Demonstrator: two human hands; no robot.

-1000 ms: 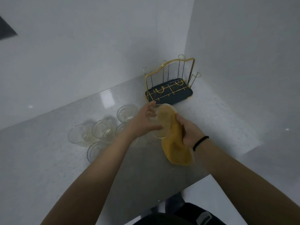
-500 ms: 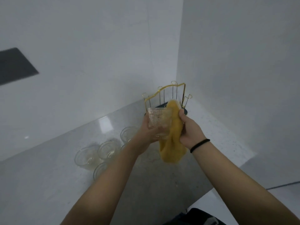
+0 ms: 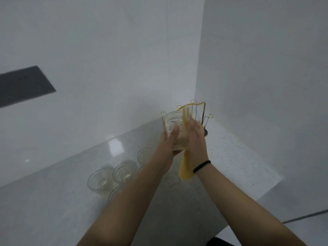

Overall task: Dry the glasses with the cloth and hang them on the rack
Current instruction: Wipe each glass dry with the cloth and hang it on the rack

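step: drying | left hand fingers clasp glass, held up before far rack | right hand presses cloth flat | risk: wet embossed glass could slip

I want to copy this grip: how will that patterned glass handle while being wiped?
The glass looks rigid and probably breakable, so squeeze gently. Its embossed pattern may help the left hand hold it, though wetness could make it slippery. The yellow cloth hangs limp and should follow the curved wall.
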